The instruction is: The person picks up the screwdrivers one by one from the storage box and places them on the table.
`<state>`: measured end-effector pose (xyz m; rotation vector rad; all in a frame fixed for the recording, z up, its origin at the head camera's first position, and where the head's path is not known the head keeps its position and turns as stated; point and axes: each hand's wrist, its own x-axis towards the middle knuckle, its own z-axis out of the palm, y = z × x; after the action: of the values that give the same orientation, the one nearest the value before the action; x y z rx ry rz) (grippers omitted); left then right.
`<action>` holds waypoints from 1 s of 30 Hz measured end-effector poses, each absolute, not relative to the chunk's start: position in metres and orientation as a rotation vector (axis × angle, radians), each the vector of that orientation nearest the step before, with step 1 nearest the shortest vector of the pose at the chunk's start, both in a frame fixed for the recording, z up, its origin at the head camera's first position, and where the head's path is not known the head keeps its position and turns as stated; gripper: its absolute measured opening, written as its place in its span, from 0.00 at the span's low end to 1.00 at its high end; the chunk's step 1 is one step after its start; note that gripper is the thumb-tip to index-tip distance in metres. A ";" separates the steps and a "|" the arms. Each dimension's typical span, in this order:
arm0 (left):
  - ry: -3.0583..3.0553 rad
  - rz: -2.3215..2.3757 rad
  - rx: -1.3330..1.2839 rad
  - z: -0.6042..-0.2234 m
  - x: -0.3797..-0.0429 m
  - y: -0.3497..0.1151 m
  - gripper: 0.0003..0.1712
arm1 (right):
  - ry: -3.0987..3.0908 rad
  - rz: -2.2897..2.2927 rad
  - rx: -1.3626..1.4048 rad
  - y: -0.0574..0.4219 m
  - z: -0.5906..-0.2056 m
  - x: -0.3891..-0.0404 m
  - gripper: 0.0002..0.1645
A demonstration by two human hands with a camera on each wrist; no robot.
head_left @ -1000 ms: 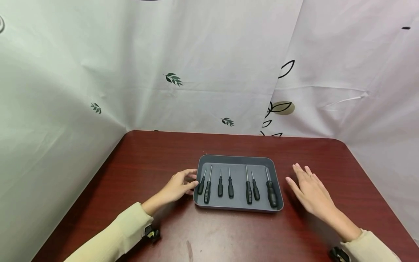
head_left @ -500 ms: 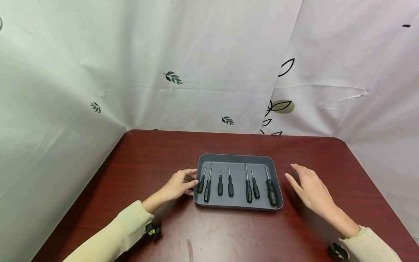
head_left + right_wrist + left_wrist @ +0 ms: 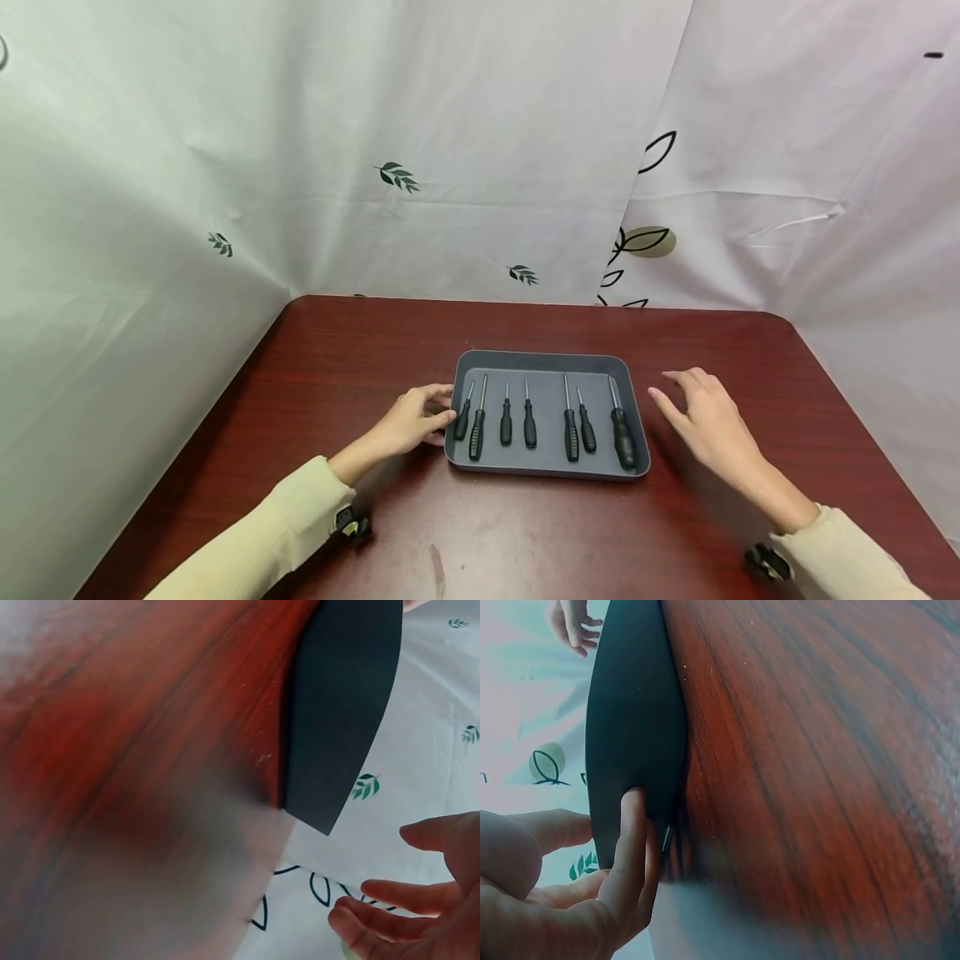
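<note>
A shallow grey tray (image 3: 547,472) lies on the table and holds several black-handled screwdrivers in a spread-out row, their shafts pointing away. The thickest screwdriver (image 3: 623,442) is at the tray's right end; a small screwdriver (image 3: 462,423) lies by the left wall. My left hand (image 3: 408,422) grips the tray's left side, thumb at the rim and fingers against the outer wall (image 3: 637,712). Off to the right of the tray, my right hand (image 3: 712,425) hovers with fingers loosely bent, holding nothing. In the right wrist view a gap separates it from the tray wall (image 3: 341,697).
The dark red wooden table (image 3: 375,342) has rounded far corners. A whitish leaf-print sheet (image 3: 450,233) hangs behind it and along both sides. A black wrist device (image 3: 352,527) shows under the left sleeve, and another black device (image 3: 767,563) under the right.
My right hand has drifted slightly left toward the tray, its fingers going from straight to more bent. The left hand, tray and screwdrivers keep their places.
</note>
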<state>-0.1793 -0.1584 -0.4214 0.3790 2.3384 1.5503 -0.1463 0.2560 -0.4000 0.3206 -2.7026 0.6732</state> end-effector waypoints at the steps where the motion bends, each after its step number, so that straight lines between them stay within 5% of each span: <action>1: 2.333 1.554 0.380 -0.421 -0.179 -0.158 0.28 | -2.687 0.679 0.330 0.255 -0.400 -0.147 0.25; 21: 2.326 1.556 0.355 -0.418 -0.176 -0.157 0.28 | -2.562 0.933 0.371 0.227 -0.393 -0.155 0.12; 30: 2.339 1.550 0.365 -0.419 -0.177 -0.158 0.27 | -2.659 1.120 0.378 0.211 -0.394 -0.159 0.14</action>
<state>-0.1772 -0.1576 -0.4187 0.3645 2.3391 1.5502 -0.1588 0.2107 -0.3937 0.3783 -2.6594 1.1205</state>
